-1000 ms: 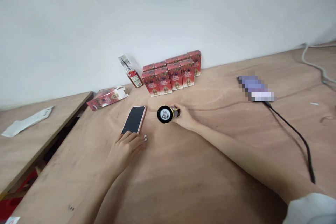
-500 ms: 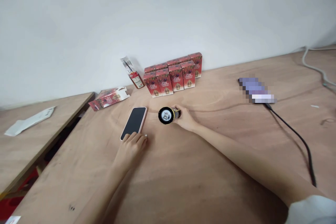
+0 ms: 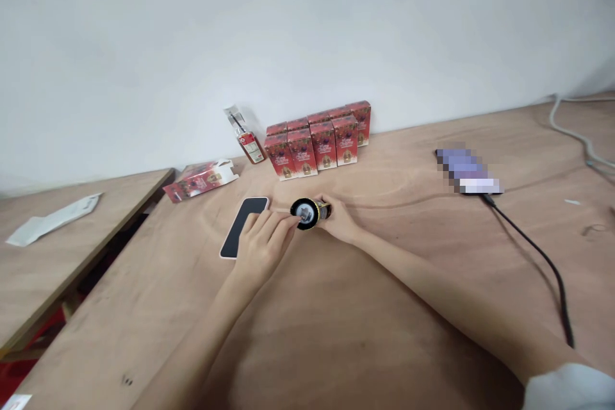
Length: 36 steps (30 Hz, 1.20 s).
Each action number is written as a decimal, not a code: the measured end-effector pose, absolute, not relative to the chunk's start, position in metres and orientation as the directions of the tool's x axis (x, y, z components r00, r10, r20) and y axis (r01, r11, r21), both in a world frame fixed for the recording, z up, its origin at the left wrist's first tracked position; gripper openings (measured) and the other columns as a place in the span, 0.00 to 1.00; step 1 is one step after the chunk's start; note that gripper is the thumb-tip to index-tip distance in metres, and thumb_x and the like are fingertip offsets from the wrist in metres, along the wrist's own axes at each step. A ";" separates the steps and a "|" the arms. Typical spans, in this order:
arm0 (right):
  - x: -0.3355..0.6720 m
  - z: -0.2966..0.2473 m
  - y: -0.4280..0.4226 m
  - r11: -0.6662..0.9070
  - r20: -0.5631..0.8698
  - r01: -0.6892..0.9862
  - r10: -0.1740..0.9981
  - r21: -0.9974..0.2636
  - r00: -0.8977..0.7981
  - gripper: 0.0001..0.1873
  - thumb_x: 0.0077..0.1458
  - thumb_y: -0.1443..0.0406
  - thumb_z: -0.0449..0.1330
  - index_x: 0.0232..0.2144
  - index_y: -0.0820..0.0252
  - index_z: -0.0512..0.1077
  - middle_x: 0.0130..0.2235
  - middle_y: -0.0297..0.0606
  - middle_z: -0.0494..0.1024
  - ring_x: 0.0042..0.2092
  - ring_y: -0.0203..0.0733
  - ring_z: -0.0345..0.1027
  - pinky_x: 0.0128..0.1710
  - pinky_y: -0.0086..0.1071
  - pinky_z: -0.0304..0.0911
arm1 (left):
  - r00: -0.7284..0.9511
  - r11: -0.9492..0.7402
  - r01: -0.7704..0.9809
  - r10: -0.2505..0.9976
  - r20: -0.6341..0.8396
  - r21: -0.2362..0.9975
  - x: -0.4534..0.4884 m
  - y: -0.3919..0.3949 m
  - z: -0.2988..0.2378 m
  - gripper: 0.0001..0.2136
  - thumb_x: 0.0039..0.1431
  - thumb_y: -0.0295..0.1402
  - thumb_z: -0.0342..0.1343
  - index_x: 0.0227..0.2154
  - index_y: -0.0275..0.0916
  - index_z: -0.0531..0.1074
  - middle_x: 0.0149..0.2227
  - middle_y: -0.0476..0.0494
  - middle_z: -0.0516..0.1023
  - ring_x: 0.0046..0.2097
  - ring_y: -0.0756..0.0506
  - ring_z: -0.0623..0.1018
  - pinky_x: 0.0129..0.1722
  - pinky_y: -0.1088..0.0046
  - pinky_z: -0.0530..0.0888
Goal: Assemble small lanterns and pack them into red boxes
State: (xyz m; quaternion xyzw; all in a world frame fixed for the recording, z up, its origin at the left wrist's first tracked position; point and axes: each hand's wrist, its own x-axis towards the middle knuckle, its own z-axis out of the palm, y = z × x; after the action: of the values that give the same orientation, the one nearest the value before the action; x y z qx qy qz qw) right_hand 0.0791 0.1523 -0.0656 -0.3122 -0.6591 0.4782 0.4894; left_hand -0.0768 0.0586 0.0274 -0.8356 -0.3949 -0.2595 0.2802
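Note:
A small black cylinder with a gold ring lies on its side on the wooden table, its round open end facing me. My right hand is wrapped round its far end. My left hand reaches to its near end with fingertips pinched at the opening, on something too small to make out. A smartphone with a dark screen lies just left of that hand, partly covered by it.
Several red boxes stand in rows by the wall, beside a packaged small bottle. An opened red box lies flat at the left. A black cable runs from a blurred item. A second table holds white paper.
My left hand has left the spot below the phone, where two small white bits lay, and moved right to the cylinder's open end. The right hand has kept its hold.

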 end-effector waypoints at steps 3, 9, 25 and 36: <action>0.080 -0.064 0.152 0.358 0.360 -0.068 0.872 -0.931 -0.332 0.15 0.36 0.67 0.64 0.31 0.61 0.68 0.31 0.33 0.74 0.34 0.39 0.67 0.35 0.29 0.59 | 0.562 -0.511 0.806 0.502 0.658 -0.298 -0.074 0.069 0.024 0.03 0.60 0.25 0.53 0.37 0.37 0.69 0.33 0.45 0.77 0.36 0.47 0.74 0.34 0.71 0.65; 0.080 -0.061 0.150 0.379 0.374 -0.053 0.866 -0.924 -0.333 0.14 0.37 0.69 0.63 0.32 0.61 0.69 0.32 0.33 0.76 0.35 0.39 0.68 0.36 0.29 0.59 | 0.579 -0.517 0.796 0.494 0.649 -0.316 -0.075 0.074 0.023 0.04 0.61 0.24 0.52 0.35 0.38 0.70 0.33 0.46 0.77 0.35 0.47 0.74 0.34 0.71 0.63; 0.080 -0.062 0.151 0.350 0.341 -0.031 0.881 -0.936 -0.329 0.15 0.34 0.71 0.64 0.31 0.62 0.69 0.31 0.33 0.75 0.34 0.39 0.67 0.35 0.28 0.59 | 0.487 -0.408 0.863 0.828 0.279 -0.296 -0.159 0.031 -0.022 0.09 0.64 0.33 0.48 0.36 0.40 0.73 0.35 0.48 0.79 0.37 0.45 0.74 0.34 0.69 0.61; 0.082 -0.062 0.153 0.373 0.350 0.010 0.878 -0.928 -0.327 0.16 0.35 0.70 0.64 0.32 0.61 0.69 0.33 0.34 0.75 0.37 0.41 0.69 0.38 0.31 0.60 | 0.556 -0.434 0.822 0.749 0.359 -0.368 -0.153 0.042 -0.025 0.13 0.64 0.30 0.46 0.26 0.39 0.72 0.26 0.46 0.75 0.33 0.44 0.73 0.34 0.67 0.60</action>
State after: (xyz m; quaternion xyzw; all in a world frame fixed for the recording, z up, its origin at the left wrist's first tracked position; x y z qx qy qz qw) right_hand 0.0817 0.1525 -0.0621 -0.3283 -0.6764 0.4536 0.4785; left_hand -0.1525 0.0420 -0.0245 -0.8438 -0.4657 -0.0707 0.2572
